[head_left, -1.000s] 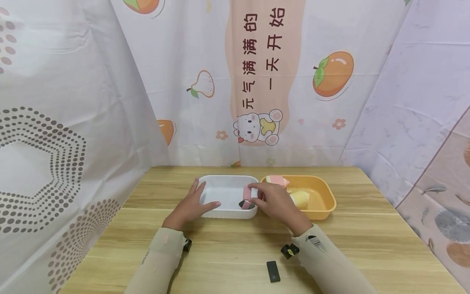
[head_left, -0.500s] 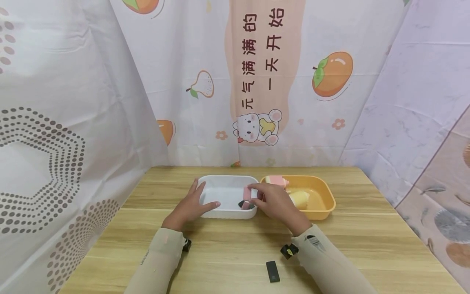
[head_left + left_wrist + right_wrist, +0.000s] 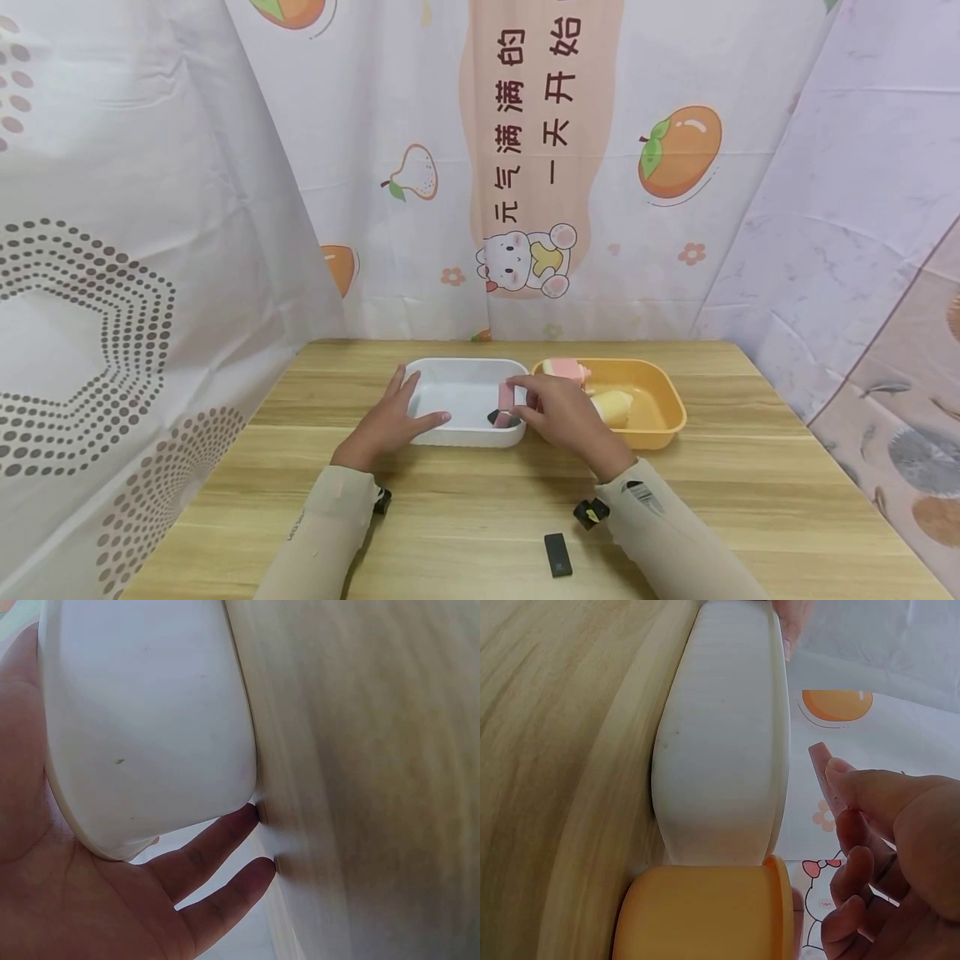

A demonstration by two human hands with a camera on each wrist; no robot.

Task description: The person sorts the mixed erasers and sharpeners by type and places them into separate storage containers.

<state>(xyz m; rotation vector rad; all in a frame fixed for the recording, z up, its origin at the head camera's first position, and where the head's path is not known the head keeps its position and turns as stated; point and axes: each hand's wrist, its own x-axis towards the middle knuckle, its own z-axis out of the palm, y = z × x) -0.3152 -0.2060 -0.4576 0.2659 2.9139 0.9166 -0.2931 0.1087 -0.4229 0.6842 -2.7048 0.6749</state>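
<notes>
My right hand [image 3: 561,415] pinches a small flat pink block [image 3: 506,396] between thumb and fingers, above the right end of a white tray [image 3: 465,437]. In the right wrist view the block [image 3: 822,761] stands out past the fingertips, higher than the tray rim. Below it, a pink and dark piece [image 3: 502,419] lies inside the tray. At the tray's left end rests my left hand [image 3: 386,421], fingers fairly straight along the outside and thumb stretched over the front rim. Two fingertips of the left hand [image 3: 217,889] reach down to the table in the left wrist view.
A yellow-orange tray [image 3: 670,408] stands right beside the white one, holding a pink bottle [image 3: 566,368] and a yellow object [image 3: 612,407] partly hidden by my right hand. A small black rectangular object [image 3: 557,555] lies near the right forearm. Printed curtains [image 3: 420,250] hang behind the wooden table [image 3: 465,517].
</notes>
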